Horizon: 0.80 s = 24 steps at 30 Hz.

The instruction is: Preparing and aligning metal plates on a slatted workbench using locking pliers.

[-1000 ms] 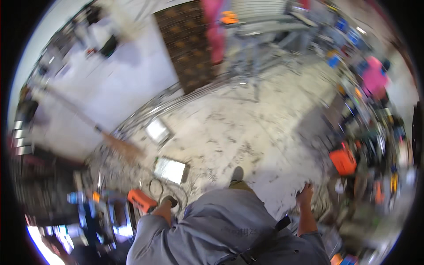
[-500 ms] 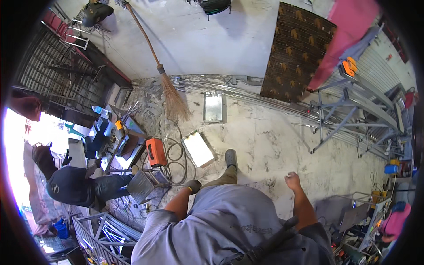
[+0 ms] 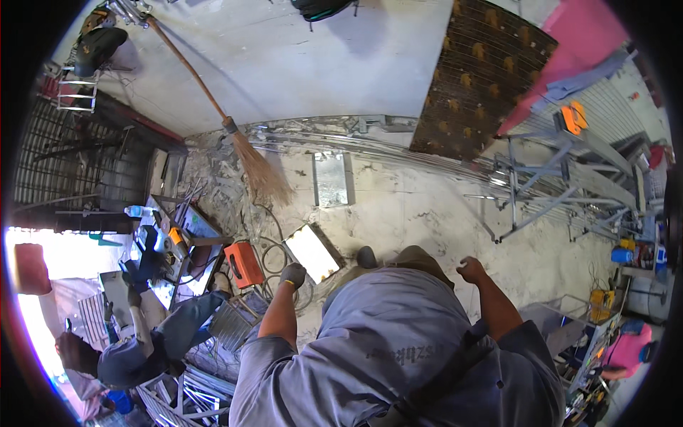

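My left hand point(image 3: 292, 275), in a dark glove, hangs at the lower left edge of a bright white rectangular metal box or panel point(image 3: 311, 252) on the floor. It overlaps the panel in the picture; contact cannot be made out, and the finger shape is unclear. To my right, my bare right hand point(image 3: 471, 270) is held over the floor with its fingers curled in; nothing shows in them. An open grey metal tray point(image 3: 331, 179) lies farther ahead. Beside the panel stands an orange portable machine point(image 3: 243, 264) with dark cables point(image 3: 272, 254) coiled around it.
A broom point(image 3: 257, 171) leans on the far wall. At the left, a co-worker point(image 3: 146, 349) bends beside a cluttered workbench point(image 3: 186, 228). Long metal bars point(image 3: 377, 149) lie along the wall near a patterned brown board point(image 3: 480, 78). A grey metal trestle frame point(image 3: 551, 185) stands at right.
I have moved forward, with the left hand now closer to the white panel. The view has turned slightly. The co-worker at the left has bent lower.
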{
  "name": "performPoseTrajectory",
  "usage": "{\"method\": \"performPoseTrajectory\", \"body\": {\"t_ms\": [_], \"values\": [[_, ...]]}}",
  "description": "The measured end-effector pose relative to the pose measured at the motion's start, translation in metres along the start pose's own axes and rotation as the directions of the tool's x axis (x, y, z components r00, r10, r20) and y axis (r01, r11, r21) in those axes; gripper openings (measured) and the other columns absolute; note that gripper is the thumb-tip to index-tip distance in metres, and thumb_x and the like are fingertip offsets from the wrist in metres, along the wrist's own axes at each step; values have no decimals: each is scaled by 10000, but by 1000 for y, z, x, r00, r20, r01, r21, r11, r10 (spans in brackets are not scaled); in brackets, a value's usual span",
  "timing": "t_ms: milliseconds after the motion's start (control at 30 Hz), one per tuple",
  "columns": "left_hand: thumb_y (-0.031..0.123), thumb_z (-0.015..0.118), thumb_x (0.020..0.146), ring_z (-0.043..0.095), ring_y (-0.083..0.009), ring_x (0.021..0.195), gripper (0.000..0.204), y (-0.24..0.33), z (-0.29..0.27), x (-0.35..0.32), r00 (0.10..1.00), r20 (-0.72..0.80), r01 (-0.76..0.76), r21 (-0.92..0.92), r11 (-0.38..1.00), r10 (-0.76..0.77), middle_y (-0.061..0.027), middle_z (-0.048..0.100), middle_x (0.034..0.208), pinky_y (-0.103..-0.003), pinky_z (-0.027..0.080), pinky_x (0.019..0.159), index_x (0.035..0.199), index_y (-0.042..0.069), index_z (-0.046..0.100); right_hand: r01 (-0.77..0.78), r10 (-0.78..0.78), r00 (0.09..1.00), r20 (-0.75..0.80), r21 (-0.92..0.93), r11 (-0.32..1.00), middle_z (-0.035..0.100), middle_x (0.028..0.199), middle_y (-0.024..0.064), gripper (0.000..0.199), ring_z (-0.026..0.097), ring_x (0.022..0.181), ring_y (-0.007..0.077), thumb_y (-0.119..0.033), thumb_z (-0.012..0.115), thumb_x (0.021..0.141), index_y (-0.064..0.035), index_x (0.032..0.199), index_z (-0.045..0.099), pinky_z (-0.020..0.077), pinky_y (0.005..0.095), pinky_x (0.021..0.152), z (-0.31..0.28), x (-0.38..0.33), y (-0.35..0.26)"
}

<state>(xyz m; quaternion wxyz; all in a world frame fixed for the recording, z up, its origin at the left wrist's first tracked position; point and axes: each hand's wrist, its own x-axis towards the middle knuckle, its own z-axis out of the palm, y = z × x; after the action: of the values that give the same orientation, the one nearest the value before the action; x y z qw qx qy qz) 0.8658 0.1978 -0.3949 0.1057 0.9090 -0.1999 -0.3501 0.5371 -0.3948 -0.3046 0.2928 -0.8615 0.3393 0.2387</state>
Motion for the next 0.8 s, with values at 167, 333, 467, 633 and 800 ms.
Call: {"method": "performPoseTrajectory", "body": {"t_ms": [167, 333, 467, 633, 800], "values": [[345, 564, 889, 656, -393, 1091, 388, 29, -24, 0, 971, -85, 202, -224, 954, -225, -226, 703, 1134, -440, 519, 950, 1070, 49, 737, 121, -43, 934, 353, -201, 972, 717, 1062, 217, 501, 685, 1026, 357, -400, 771, 791, -25, 1119, 719, 548, 421, 917, -3, 51, 36], [329, 546, 918, 647, -398, 1121, 382, 29, -8, -5, 962, 130, 250, -78, 965, -239, -234, 687, 1181, -443, 513, 963, 1106, 54, 733, 279, -80, 875, 477, -362, 889, 712, 1132, 217, 462, 653, 1088, 396, -407, 664, 850, -29, 1103, 745, 534, 447, 951, -14, 140, 41], [352, 590, 923, 656, -362, 1150, 405, 108, -24, -43, 803, 246, 596, -305, 743, -543, -199, 703, 1205, -428, 495, 989, 1152, 50, 734, 115, -39, 932, 361, -192, 975, 717, 1085, 231, 463, 671, 1072, 372, -325, 786, 768, -26, 1118, 732, 536, 421, 937, -70, 222, -23], [359, 593, 921, 643, -353, 1180, 444, 188, -52, -47, 789, 253, 612, -415, 674, -561, -201, 692, 1232, -403, 482, 1030, 1206, 38, 705, 347, -321, 934, 155, -197, 917, 708, 1081, 213, 341, 683, 1016, 368, -208, 760, 782, -19, 1061, 709, 544, 421, 889, -120, 354, -73], [373, 587, 923, 642, -349, 1181, 483, 248, -56, -58, 768, 109, 577, -544, 609, -631, -205, 680, 1255, -396, 499, 1015, 1247, 24, 671, 350, -314, 930, 193, -196, 916, 710, 1091, 210, 345, 681, 1040, 359, -188, 757, 804, -28, 1105, 702, 532, 417, 918, -149, 397, -178]]}}
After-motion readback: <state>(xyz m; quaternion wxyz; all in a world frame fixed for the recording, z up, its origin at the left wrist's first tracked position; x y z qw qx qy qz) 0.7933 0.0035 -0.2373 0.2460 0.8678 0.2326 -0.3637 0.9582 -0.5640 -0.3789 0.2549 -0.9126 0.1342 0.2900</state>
